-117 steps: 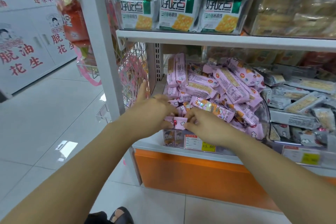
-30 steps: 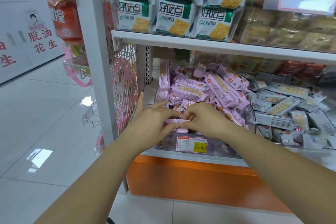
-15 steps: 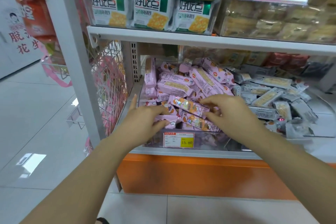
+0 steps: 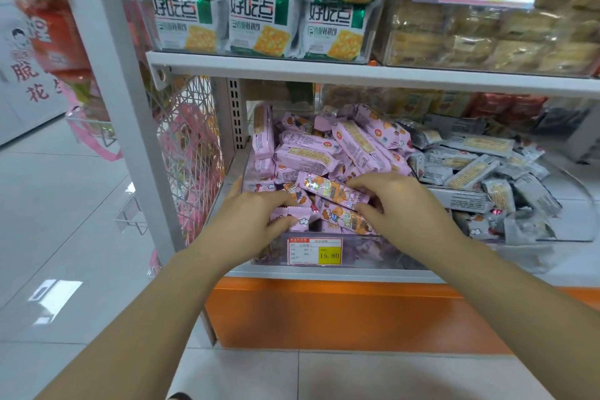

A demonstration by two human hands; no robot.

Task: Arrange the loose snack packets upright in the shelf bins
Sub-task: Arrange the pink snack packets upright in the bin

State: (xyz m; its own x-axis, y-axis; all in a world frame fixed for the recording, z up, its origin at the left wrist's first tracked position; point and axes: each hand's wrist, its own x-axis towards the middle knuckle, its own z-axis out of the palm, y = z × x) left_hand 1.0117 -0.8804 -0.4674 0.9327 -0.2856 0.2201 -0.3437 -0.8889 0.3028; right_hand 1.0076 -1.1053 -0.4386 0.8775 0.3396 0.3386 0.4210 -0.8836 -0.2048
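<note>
pink snack packets (image 4: 308,156) heaped in clear bin (image 4: 373,253), lower shelf | left hand (image 4: 253,221), right hand (image 4: 402,208) each curl around a front packet | beside: grey packets (image 4: 470,169) | above: six cracker packs (image 4: 259,23) | one price tag (image 4: 314,252)

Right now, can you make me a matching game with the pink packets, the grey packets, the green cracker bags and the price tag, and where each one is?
Things:
1. pink packets
2. grey packets
3. green cracker bags
4. price tag

Places:
A. on the upper shelf
B. in the right bin
C. stuck on the front of the left bin
D. piled inside the left bin

Right pairs: 1-D, 2-B, 3-A, 4-C.
</note>
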